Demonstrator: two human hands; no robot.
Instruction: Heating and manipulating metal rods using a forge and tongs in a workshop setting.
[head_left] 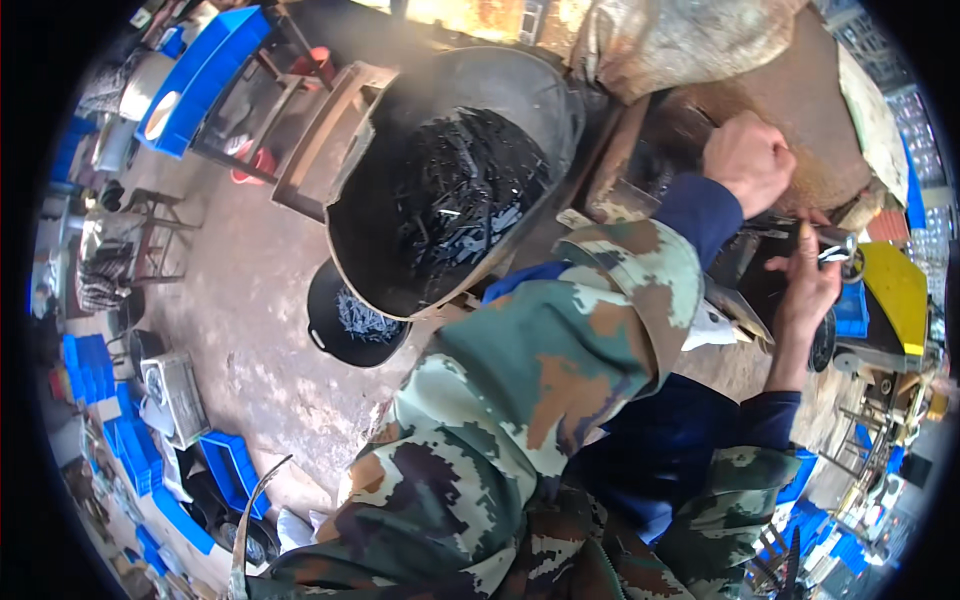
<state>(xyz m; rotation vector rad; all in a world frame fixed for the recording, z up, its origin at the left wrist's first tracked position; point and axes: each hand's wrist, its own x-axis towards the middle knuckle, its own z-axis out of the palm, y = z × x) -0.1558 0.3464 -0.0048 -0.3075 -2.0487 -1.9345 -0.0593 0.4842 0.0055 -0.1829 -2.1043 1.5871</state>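
My left hand (750, 165) is closed in a fist over a brown, dusty work surface (815, 120). Whatever its fingers hold is hidden from view. Just below it, my right hand (803, 285) is closed around a dark metal piece (832, 240) with a shiny end, its thumb lying along it. Left of my arms stands a big, worn black tub (350, 235) with many dark, thin metal strips (475, 190) in it. A smaller black basket (325, 335) on the floor beside it holds greyish metal pieces (365, 318).
A crumpled, stained sack (690, 45) lies at the far edge of the work surface. To the right is a yellow machine cover (897, 300) beside a dark wheel (822, 340). Blue crates (235, 470) and a wooden-framed stand (310, 150) are on the left.
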